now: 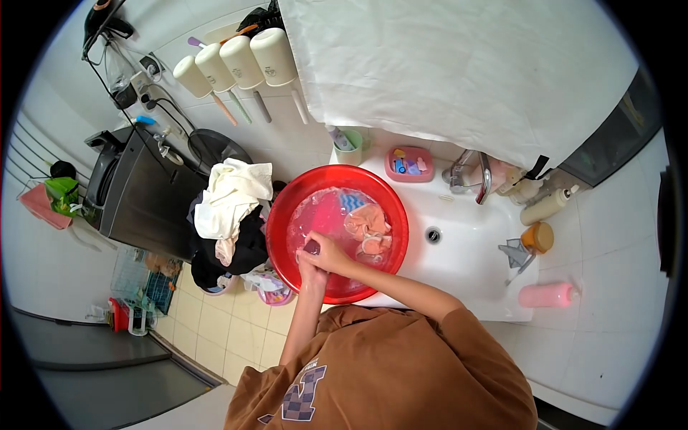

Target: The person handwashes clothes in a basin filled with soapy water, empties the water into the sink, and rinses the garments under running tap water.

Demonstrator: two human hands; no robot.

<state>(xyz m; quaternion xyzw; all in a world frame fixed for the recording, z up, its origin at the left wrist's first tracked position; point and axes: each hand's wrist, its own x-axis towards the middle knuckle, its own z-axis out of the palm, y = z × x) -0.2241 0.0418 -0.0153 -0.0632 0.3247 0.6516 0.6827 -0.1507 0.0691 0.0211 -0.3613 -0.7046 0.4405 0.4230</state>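
Observation:
Over the left part of a red basin (393, 215), my left hand (308, 269) and my right hand (330, 254) are closed together. Between them shows a small dark purplish item (312, 246); most of it is hidden by my fingers, and I cannot make out its kind. Sudsy water (315, 215) fills the basin below. A peach-coloured cloth (367, 221) lies partly in the water to the right of my hands, with a blue-and-white patterned cloth (351, 201) above it.
A white sink (459, 265) with a metal faucet (486, 179) adjoins the basin on the right. A pink soap dish (409, 165) stands behind. Piled clothes (233, 197) lie left. Bottles, including a pink one (546, 295), line the sink's right side. White cups (272, 57) hang above.

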